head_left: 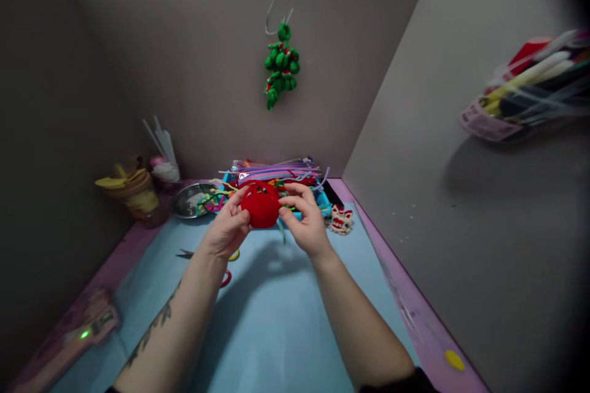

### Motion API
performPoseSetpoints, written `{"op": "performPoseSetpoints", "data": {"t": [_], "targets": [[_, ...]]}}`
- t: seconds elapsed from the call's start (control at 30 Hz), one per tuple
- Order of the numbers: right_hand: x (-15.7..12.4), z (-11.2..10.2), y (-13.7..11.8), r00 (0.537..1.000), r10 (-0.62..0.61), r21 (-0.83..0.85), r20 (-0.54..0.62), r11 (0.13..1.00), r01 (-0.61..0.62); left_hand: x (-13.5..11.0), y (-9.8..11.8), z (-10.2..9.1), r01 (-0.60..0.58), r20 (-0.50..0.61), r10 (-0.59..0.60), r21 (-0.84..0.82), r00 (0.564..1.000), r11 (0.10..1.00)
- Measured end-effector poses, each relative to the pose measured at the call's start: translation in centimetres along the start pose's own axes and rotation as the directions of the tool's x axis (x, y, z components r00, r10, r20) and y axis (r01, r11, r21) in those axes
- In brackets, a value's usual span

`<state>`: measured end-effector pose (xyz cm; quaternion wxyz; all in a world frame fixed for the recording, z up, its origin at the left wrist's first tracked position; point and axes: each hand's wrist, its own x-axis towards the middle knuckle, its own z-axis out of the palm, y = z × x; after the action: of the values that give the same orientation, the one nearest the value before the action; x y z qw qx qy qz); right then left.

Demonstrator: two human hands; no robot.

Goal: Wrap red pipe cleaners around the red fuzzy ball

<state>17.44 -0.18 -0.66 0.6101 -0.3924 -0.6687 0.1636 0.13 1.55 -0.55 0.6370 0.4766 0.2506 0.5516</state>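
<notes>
Both my hands hold a round red fuzzy ball (pixel 260 206) above the blue mat (pixel 276 313). My left hand (pixel 227 228) grips its left side, fingers curled round it. My right hand (pixel 306 219) pinches its right side with thumb and fingertips. A thin red loop sits along the top of the ball. Just behind it lies a blue tray (pixel 322 201) piled with coloured pipe cleaners (pixel 276 171).
A green pipe-cleaner ornament (pixel 281 66) hangs from a hook on the grey back wall. A metal dish (pixel 190 199), a yellow cup (pixel 136 191), scissors (pixel 188 253), a small lion figure (pixel 341 220) and a pink tool (pixel 87 328) lie around the mat. A bundle of sticks (pixel 530 95) is on the right wall.
</notes>
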Motion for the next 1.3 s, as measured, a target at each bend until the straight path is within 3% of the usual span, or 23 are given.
{"op": "performPoseSetpoints", "data": {"t": [0.13, 0.43, 0.8, 0.97, 1.13, 1.23, 1.3], "targets": [[0.0, 0.0, -0.4, 0.991, 0.108, 0.097, 0.082, 0.988, -0.116, -0.1, -0.1, -0.2, 0.064, 0.015, -0.062, -0.123, 0.998, 0.990], [0.0, 0.2, -1.2, 0.965, 0.206, 0.266, 0.159, 0.933, -0.243, -0.4, -0.4, -0.6, 0.047, 0.017, -0.046, -0.104, 0.999, 0.993], [-0.1, 1.1, -1.5, 0.901, 0.374, 0.443, 0.222, 0.784, -0.434, -0.3, -0.4, -0.9, 0.090, 0.022, -0.088, -0.097, 0.996, 0.991], [-0.2, 1.6, -0.9, 0.802, 0.516, 0.575, 0.301, 0.573, -0.584, 0.2, -0.4, -0.3, 0.191, -0.003, -0.192, -0.105, 0.981, 0.976], [-0.5, 2.8, 0.1, 0.635, 0.678, 0.731, 0.371, 0.209, -0.650, 0.6, -1.1, 0.1, 0.212, -0.169, -0.202, 0.041, 0.965, 0.976], [-0.4, 3.3, 0.7, 0.547, 0.733, 0.777, 0.405, 0.040, -0.628, 0.9, -1.3, -0.7, 0.158, -0.304, -0.072, 0.268, 0.950, 0.950], [-0.3, 3.4, 1.0, 0.523, 0.762, 0.806, 0.382, 0.002, -0.592, 0.9, -1.2, -1.1, 0.061, -0.411, 0.147, 0.453, 0.900, 0.890]]}}
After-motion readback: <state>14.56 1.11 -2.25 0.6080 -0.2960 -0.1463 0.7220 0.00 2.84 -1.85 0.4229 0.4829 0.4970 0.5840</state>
